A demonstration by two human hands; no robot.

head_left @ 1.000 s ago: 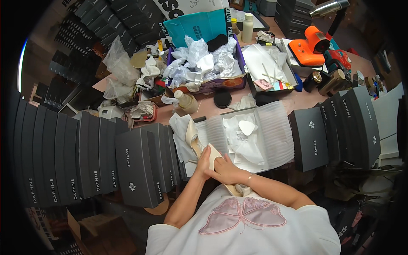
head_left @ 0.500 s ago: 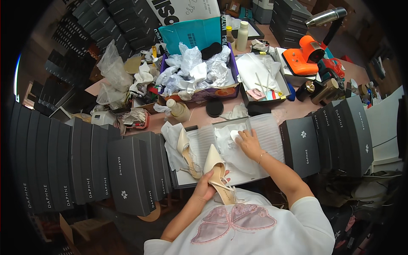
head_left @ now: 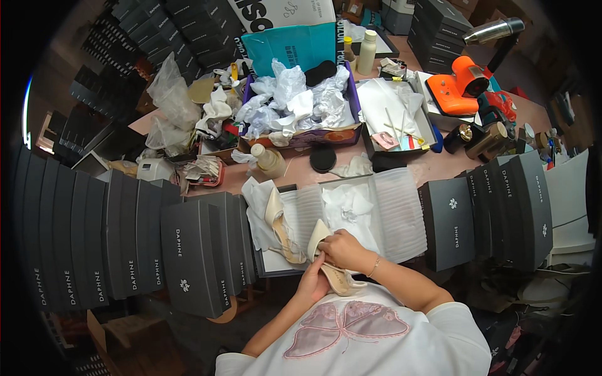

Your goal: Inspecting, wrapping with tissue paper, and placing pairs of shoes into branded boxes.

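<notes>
A cream pointed slingback shoe (head_left: pixel 317 235) is tilted above the near edge of an open shoebox (head_left: pixel 273 263), its toe pointing away from me. My left hand (head_left: pixel 312 283) is closed around its side, with the thumb at the opening. Over the shoe's opening, my right hand (head_left: pixel 346 252) has its fingers bunched and pushed in behind the toe; what they hold is hidden. The matching shoe (head_left: pixel 274 213) lies in the left part of the box beside white tissue paper (head_left: pixel 258 203). More crumpled tissue (head_left: pixel 348 205) lies in the box's middle, and ribbed foam sheet (head_left: pixel 398 213) hangs over its right side.
Rows of dark grey shoeboxes stand left (head_left: pixel 191 257) and right (head_left: pixel 451 219) of the open box. Behind are a cream bottle (head_left: pixel 268 164), a round black lid (head_left: pixel 323 158), a purple carton (head_left: pixel 355 103) of crumpled paper, a tray (head_left: pixel 401 152) and an orange tool stand (head_left: pixel 454 94).
My right hand has moved from the tissue in the box, where it held a white piece, left and toward me onto the shoe's opening. The left hand keeps its grip.
</notes>
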